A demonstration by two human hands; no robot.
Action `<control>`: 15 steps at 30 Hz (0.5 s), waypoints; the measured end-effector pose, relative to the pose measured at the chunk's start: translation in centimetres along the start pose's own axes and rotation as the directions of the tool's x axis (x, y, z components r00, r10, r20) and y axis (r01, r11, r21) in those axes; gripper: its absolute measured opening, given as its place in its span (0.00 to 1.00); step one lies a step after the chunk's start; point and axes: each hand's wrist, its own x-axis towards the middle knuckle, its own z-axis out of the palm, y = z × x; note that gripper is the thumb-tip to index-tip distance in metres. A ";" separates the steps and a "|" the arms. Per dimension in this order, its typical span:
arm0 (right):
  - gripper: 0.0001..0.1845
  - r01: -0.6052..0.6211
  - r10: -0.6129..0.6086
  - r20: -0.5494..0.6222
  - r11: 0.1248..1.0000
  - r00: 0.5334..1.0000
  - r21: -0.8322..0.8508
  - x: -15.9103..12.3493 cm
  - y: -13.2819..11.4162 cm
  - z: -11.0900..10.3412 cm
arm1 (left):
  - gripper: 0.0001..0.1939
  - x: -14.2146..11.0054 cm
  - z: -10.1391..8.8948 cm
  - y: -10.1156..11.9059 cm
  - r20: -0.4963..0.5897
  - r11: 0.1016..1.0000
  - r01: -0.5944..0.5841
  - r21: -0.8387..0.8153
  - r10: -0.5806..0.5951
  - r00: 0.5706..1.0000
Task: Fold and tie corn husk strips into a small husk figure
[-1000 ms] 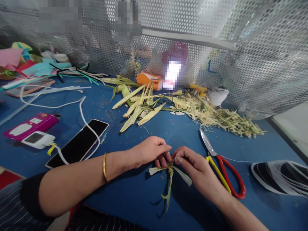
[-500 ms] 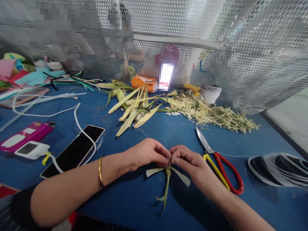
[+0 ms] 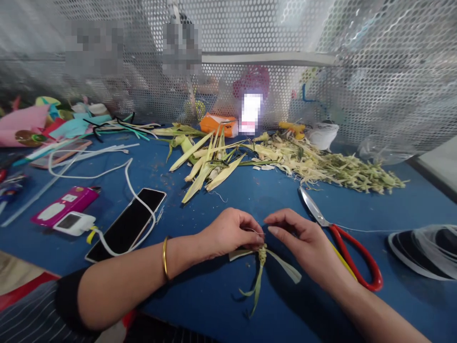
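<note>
My left hand (image 3: 237, 231), with a gold bangle at the wrist, pinches the top of a small knotted corn-husk figure (image 3: 262, 256) between thumb and fingers. Two flat husk strips spread from it to the sides, and a thin greenish strip dangles below. A fine thread shows near the left fingertips. My right hand (image 3: 300, 236) is just to the right, thumb and forefinger apart, with no object visible between them. Beside the right hand lie scissors (image 3: 353, 247) with red and yellow handles, blades pointing away.
Corn husks (image 3: 210, 164) and a heap of shredded husk (image 3: 303, 162) lie farther back. At left are a dark phone (image 3: 124, 224), a white cable (image 3: 130, 176) and a purple packet (image 3: 66, 205). A spool (image 3: 424, 252) sits at right, before a perforated metal screen (image 3: 228, 28).
My right hand has come away from the left fingertips, its thumb and forefinger parting. My left hand keeps its pinch on the corn-husk figure. The whole view has shifted, moving things rightward in the picture.
</note>
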 end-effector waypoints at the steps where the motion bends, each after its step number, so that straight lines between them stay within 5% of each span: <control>1: 0.07 -0.006 0.007 0.023 0.999 1.000 -0.043 0.0 0.1 0.0 | 0.04 0.0 0.0 0.1 -0.007 1.000 0.005 0.002 -0.005 1.000; 7: 0.07 0.029 -0.020 0.052 0.983 0.998 -0.179 -0.1 0.2 0.5 | 0.05 0.0 0.1 0.5 -0.033 0.999 0.016 0.036 -0.015 0.999; 15: 0.12 -0.128 0.129 0.014 0.956 0.992 0.265 0.2 -0.1 0.9 | 0.05 -0.2 0.3 1.1 -0.035 0.996 0.040 0.076 -0.038 0.999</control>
